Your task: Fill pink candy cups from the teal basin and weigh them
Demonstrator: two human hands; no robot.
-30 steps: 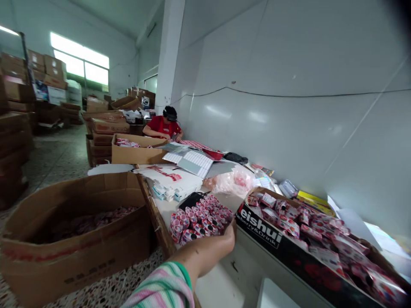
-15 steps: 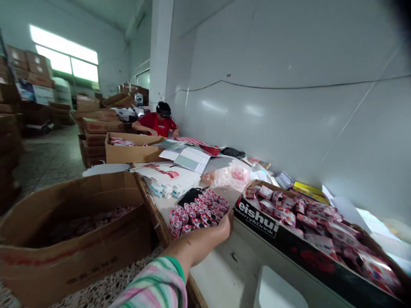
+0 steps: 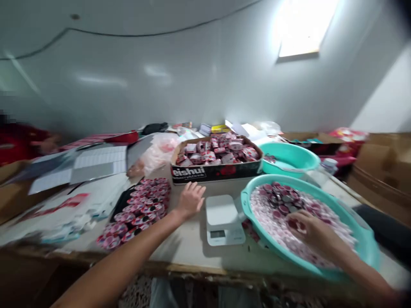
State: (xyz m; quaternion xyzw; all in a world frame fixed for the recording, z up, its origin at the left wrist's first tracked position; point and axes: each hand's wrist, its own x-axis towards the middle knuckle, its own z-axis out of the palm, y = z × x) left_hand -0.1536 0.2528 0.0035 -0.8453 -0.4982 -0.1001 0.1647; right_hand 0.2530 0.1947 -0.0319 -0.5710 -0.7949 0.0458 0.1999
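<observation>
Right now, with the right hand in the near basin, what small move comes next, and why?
Perhaps gather a few dark pieces with the right hand and lift them toward the scale. The hand is down in the basin beside them, and the scale stands close by, between both hands.

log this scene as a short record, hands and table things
left hand: open, beside white digital scale
right hand: inside front turquoise basin, grip blurred
front basin contents: small pale pieces, dark-red discs
"eishui" box: behind scale, filled with patterned packets
back turquoise basin: right of box
</observation>
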